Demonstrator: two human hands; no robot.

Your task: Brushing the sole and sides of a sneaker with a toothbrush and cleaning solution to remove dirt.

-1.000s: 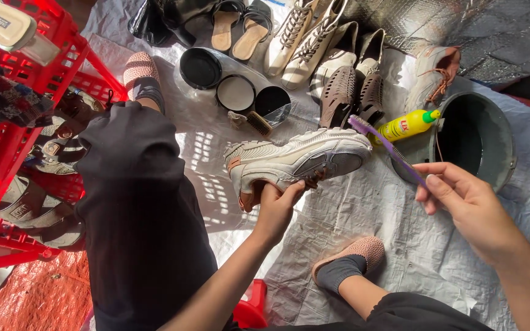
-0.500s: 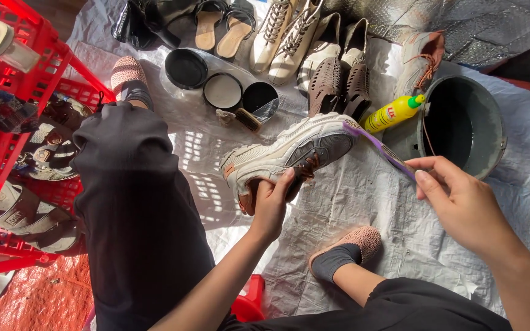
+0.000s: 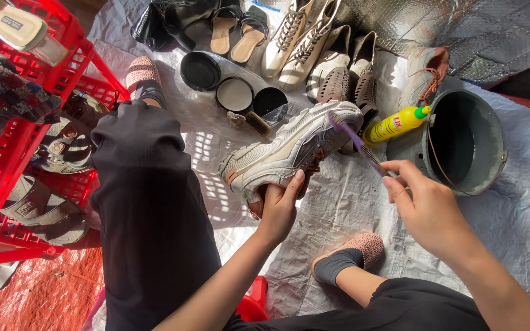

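Observation:
My left hand (image 3: 279, 206) grips the heel of a cream sneaker (image 3: 292, 149) with orange accents and holds it off the ground, toe pointing away to the right. My right hand (image 3: 423, 205) pinches a purple toothbrush (image 3: 356, 143) by its handle. The brush head rests against the toe end of the sneaker. Both of my legs in black trousers stretch out on a grey tarp (image 3: 522, 214), feet in pink and grey socks.
A grey metal bucket (image 3: 468, 142) stands at the right with a yellow bottle (image 3: 395, 124) beside it. Several shoes and sandals (image 3: 314, 43) line the far edge, near round black tins (image 3: 234, 92) and a small brush. A red plastic rack (image 3: 29, 122) holds sandals at the left.
The sneaker has shifted left and tilted, and my right hand has brought the toothbrush in from the right until its head touches the shoe's toe.

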